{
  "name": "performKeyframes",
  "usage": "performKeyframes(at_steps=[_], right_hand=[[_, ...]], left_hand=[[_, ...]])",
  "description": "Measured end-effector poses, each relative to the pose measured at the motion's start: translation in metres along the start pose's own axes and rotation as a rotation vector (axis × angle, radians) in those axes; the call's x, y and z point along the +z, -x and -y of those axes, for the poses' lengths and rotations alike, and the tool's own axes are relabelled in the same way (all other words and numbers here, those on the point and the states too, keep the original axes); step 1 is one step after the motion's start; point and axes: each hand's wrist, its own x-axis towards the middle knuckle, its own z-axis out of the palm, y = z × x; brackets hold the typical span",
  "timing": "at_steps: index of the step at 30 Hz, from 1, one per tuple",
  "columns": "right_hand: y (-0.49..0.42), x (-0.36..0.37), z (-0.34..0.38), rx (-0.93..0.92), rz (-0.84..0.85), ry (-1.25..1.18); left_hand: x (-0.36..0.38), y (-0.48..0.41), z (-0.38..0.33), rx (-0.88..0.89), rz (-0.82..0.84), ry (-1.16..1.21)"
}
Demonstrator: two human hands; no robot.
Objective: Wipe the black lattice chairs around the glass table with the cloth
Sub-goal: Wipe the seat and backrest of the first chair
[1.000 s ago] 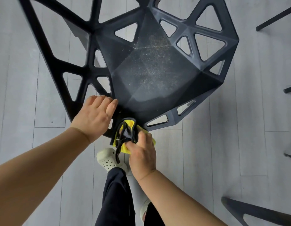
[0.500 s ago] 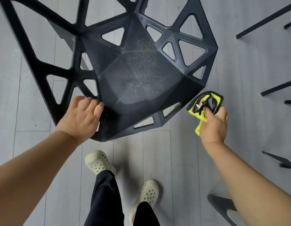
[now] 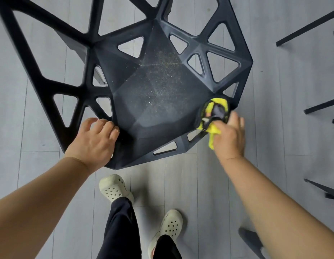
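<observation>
- Head view, task item: the black moulded-plastic lattice chair (image 3: 158, 101) fills the upper half of the frame; its faceted seat carries a scatter of pale specks around the centre; triangular openings ring the seat.
- Head view, left hand (image 3: 93, 143): fingers curled over the seat's front-left rim, clamped on the chair; the fingertips lie on the seat's upper face.
- Head view, right hand (image 3: 229, 139): closed on the bunched yellow and dark grey cloth (image 3: 216, 109); the cloth is pressed against the seat's front-right corner, touching the rim; a yellow tail emerges beneath the palm.
- Head view, surroundings: pale grey plank floor (image 3: 285, 139) under everything; two cream perforated clogs (image 3: 113, 189) and dark trousers (image 3: 119, 227) stand just below the seat's front edge.
- Hidden or cut off: the chair's backrest lattice runs out of frame at the top and left; the thumb of the right hand is covered by the cloth and palm; motion blur softens that hand, so the exact lie of its fingers cannot be read.
- Hard to make out: thin black bars (image 3: 308, 27) cross the right edge and a dark shape (image 3: 250, 238) sits behind the right forearm; what they belong to cannot be told.
</observation>
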Motion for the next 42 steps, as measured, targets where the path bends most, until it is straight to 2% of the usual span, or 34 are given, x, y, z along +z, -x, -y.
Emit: performKeyframes(at_steps=[3,7,11,18,22,24,27,31,33,38,40,42], right_hand=[[-0.024,-0.020,-0.004,0.207,-0.036,-0.034],[-0.047,-0.011,0.030,0.124,-0.002,0.047],[-0.065,0.006,0.069,0.263,0.105,0.094],[-0.017,0.023,0.170,-0.197,0.231,0.012],[-0.015,0.016,0.180,-0.325,0.393,-0.085],[-0.039,0.004,0.164,-0.277,0.308,-0.106],[-0.085,-0.004,0.127,-0.064,0.125,0.009],[-0.113,0.010,0.115,0.181,0.207,0.085],[-0.107,0.020,0.139,0.143,0.253,0.039],[-0.073,0.026,0.199,-0.143,0.437,-0.101],[-0.077,0.017,0.197,-0.153,0.480,-0.191],[-0.093,0.006,0.182,-0.035,0.378,-0.283]], left_hand=[[0.002,0.000,0.003,0.007,0.020,0.015],[0.003,0.000,0.006,0.020,0.045,0.033],[0.004,-0.001,0.008,0.024,0.067,0.056],[-0.002,-0.001,0.010,0.022,0.130,0.109],[-0.004,-0.001,0.012,0.032,0.114,0.112],[-0.004,-0.001,0.013,0.036,0.125,0.117],[-0.005,-0.002,0.013,0.047,0.132,0.123],[-0.005,-0.004,0.015,0.067,0.132,0.137],[-0.005,-0.004,0.016,0.072,0.133,0.154],[-0.008,-0.005,0.018,0.072,0.139,0.188],[-0.010,-0.006,0.018,0.077,0.136,0.192],[-0.010,-0.005,0.019,0.082,0.148,0.200]])
